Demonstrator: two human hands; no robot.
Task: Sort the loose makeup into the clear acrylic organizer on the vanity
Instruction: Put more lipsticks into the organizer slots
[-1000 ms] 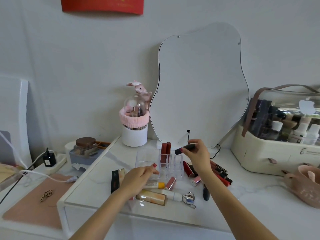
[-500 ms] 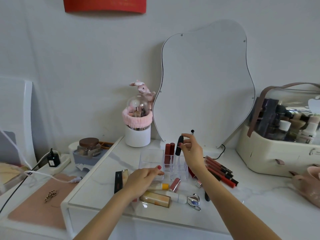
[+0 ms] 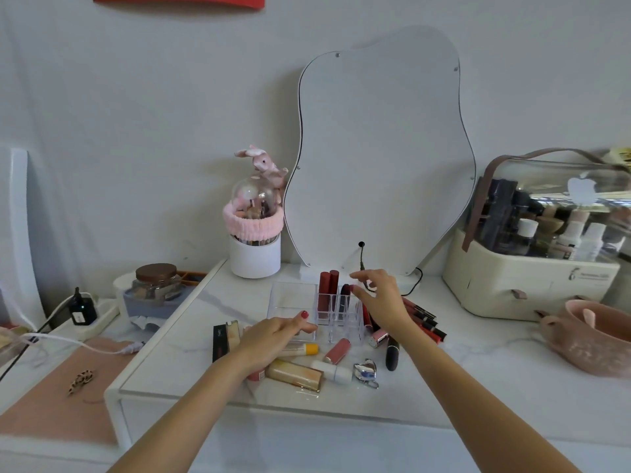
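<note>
Clear acrylic organizer (image 3: pixel 309 307) in the middle of the white vanity (image 3: pixel 478 370), just in front of the wavy mirror (image 3: pixel 382 148). Two red lipsticks (image 3: pixel 328 289) standing up in a back slot. One dark tube (image 3: pixel 345 291) standing in the slot just beside them, at 3 o'clock from the reds.

Right hand (image 3: pixel 379 300) right above that dark tube, fingers spread and loose, holding nothing. Fingertips very near the tube's top; touching or not, cannot tell.

Left hand (image 3: pixel 273 339) flat at 7 o'clock from the organizer, straight fingers pressed on its front edge, thumb nail red.

More loose makeup at 6 o'clock from the organizer: a pink tube (image 3: pixel 338 350), a yellow-capped tube (image 3: pixel 304 349), a gold bottle (image 3: pixel 295 374), a white tube (image 3: pixel 333 371), a shiny silver heart (image 3: pixel 365 368). A black lipstick (image 3: pixel 392 353) at 5 o'clock. A bunch of red and black pencils (image 3: pixel 423 319) at 3 o'clock.
</note>
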